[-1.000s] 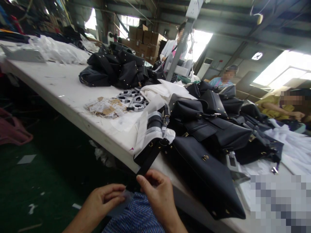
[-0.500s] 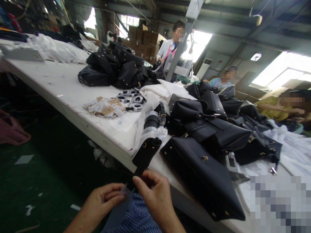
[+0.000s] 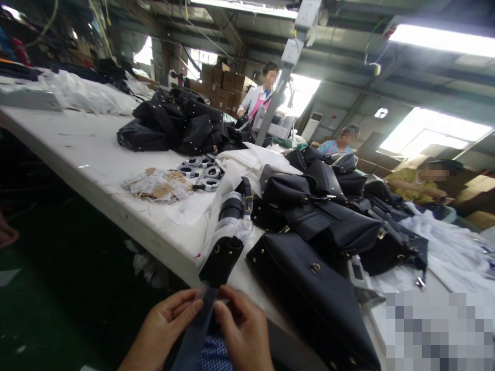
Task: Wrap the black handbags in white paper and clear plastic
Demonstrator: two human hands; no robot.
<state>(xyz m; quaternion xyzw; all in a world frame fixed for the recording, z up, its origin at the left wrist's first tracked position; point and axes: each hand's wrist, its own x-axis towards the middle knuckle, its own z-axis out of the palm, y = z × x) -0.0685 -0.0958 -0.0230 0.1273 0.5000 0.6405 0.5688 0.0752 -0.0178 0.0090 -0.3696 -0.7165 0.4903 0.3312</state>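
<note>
A long black strap (image 3: 199, 322) with a translucent film over it hangs off the table edge toward my lap. My left hand (image 3: 164, 322) is closed, thumb and fingers pinching the strap's left edge. On the opposite edge, my right hand (image 3: 243, 327) pinches it with thumb and curled fingers. The strap's upper part, a wide black piece with gold studs (image 3: 222, 257), lies over the table edge. Behind that piece sits a black roll (image 3: 232, 208) in clear plastic, with a buckled strap (image 3: 247, 196) beside it. A black handbag (image 3: 309, 293) lies to the right of my hands.
More black bags (image 3: 332, 216) are heaped on the right of the white table (image 3: 88, 154), with another pile (image 3: 174, 121) farther back. Tags (image 3: 157, 185) and coiled cords (image 3: 211, 178) lie mid-table. A metal post (image 3: 270, 111) rises behind. Several people are across the table.
The view has tilted upward a little. My left hand has moved up along the strap, and the film now lies flat over it between my hands, where before it hung loose from my left fingers.
</note>
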